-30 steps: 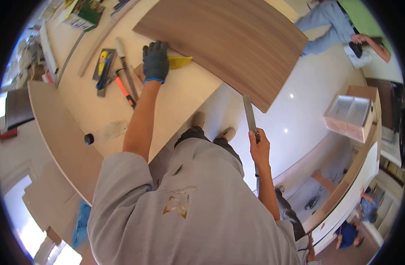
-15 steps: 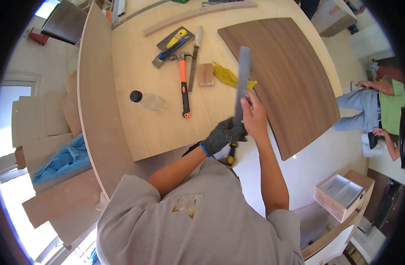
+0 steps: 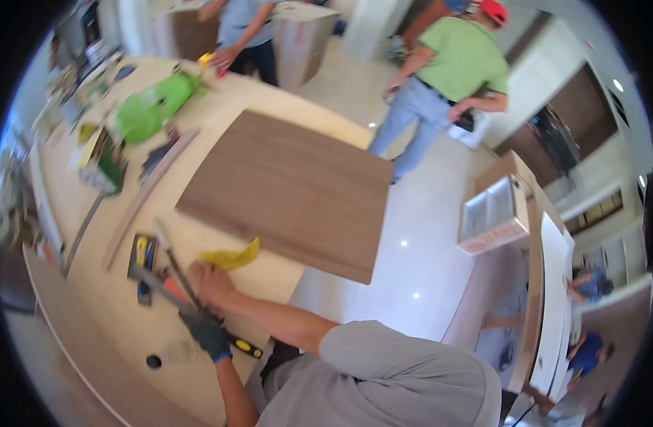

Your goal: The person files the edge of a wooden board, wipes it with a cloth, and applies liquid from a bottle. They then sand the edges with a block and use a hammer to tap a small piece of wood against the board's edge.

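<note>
My left hand (image 3: 207,333), in a dark glove with a blue cuff, is closed around a flat file with a black and yellow handle (image 3: 242,346). Its grey blade points up and left over the tabletop. My bare right hand (image 3: 214,286) reaches down to the table by a yellow cloth (image 3: 231,255); its fingers are blurred and partly hidden. Beside it lie an orange hammer (image 3: 174,290), mostly covered, and a second, thin file (image 3: 176,263). A yellow utility knife (image 3: 149,250) rests on a dark flat tool. A clear bottle with a black cap (image 3: 154,361) lies left of the glove.
A brown wood-grain panel (image 3: 291,192) lies across the table's right side. Behind are a curved wood strip (image 3: 149,196), a green bag (image 3: 156,107) and a box (image 3: 102,164). One person stands at the far edge, another in a green shirt (image 3: 463,60) beyond the panel.
The view has swung right and up. My right hand has left the file's blade and gone down to the table near the yellow cloth. The file now tilts left in my left hand.
</note>
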`<state>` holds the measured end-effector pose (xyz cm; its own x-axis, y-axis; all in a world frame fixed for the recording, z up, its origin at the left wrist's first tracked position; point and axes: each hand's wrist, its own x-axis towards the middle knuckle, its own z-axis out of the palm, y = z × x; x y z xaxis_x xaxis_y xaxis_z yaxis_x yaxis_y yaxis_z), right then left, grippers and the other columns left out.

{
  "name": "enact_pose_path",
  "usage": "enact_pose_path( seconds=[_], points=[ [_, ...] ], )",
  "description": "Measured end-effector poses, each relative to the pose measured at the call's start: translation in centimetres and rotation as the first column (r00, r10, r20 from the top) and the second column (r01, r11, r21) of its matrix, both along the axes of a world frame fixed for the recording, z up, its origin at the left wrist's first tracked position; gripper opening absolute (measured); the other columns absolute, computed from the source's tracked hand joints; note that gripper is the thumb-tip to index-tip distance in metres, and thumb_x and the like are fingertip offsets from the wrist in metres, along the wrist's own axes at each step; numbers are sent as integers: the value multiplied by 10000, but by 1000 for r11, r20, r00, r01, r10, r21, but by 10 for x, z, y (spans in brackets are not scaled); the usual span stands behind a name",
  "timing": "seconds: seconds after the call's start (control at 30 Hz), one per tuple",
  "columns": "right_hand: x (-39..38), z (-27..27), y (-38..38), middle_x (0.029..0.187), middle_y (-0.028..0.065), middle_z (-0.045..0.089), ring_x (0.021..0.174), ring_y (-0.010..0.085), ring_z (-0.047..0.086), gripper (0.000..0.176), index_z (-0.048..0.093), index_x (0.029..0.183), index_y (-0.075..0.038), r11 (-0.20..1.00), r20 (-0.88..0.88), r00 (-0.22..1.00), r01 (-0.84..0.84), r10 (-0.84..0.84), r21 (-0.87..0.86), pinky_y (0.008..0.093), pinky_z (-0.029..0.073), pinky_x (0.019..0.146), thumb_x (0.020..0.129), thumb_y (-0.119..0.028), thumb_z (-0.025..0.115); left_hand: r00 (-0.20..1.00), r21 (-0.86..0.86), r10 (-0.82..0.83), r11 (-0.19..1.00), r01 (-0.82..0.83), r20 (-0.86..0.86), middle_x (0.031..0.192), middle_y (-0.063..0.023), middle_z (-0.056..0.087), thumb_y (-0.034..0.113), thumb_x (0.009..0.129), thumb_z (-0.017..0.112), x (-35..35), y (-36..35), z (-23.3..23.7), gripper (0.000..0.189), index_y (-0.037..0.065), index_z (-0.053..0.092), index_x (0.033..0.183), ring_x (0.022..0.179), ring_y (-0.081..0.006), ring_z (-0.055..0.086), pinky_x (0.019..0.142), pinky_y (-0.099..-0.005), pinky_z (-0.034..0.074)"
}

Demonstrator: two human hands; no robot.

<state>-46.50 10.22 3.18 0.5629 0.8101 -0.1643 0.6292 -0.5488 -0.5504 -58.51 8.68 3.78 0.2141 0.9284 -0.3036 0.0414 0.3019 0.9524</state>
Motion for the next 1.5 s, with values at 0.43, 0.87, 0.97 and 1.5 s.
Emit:
enact_pose_path(
  seconds=[0.43, 0.87, 0.97, 1.5],
  points=[
    [67, 63, -223, 1233, 66, 584, 978, 153, 564, 476, 523, 1415, -106, 983, -893, 448, 178, -33, 53, 319, 515, 756, 1005, -348, 506, 946, -14, -151, 988, 153, -288, 1343, -181, 538, 66, 933, 610, 10, 4, 36, 826, 96, 128, 1603, 887, -225, 640, 717, -338, 565],
    [107, 65, -280, 1298, 70, 590, 1146, 171, 530, 453, 597, 1331, -12, 874, -909, 274, 290, 315, 390, 339, 436, 984, 974, -278, 512, 791, -120, -578, 816, 566, -199, 1264, -234, 613, 355, 1002, 594, 6, -9, 70, 538, -14, 513, 1386, 1117, -354, 650, 921, -452, 537],
    [115, 73, -252, 1258, 77, 607, 1182, 178, 538, 456, 610, 1293, -13, 863, -846, 252, 71, 470, 501, 341, 421, 1023, 937, -296, 583, 495, -438, -684, 277, 855, 535, 1206, -194, 654, 598, 991, 490, 22, -47, 81, 697, 20, 529, 1380, 1040, -336, 672, 879, -455, 550],
    [169, 74, -264, 1294, 88, 608, 1195, 191, 578, 433, 572, 1329, -42, 919, -856, 479, 216, 194, 329, 352, 465, 1008, 927, -166, 679, 598, -515, 11, 521, 681, 801, 1256, -192, 604, 411, 1004, 575, 80, -150, 45, 565, 29, 474, 1409, 1109, -322, 628, 971, -495, 530]
  ],
)
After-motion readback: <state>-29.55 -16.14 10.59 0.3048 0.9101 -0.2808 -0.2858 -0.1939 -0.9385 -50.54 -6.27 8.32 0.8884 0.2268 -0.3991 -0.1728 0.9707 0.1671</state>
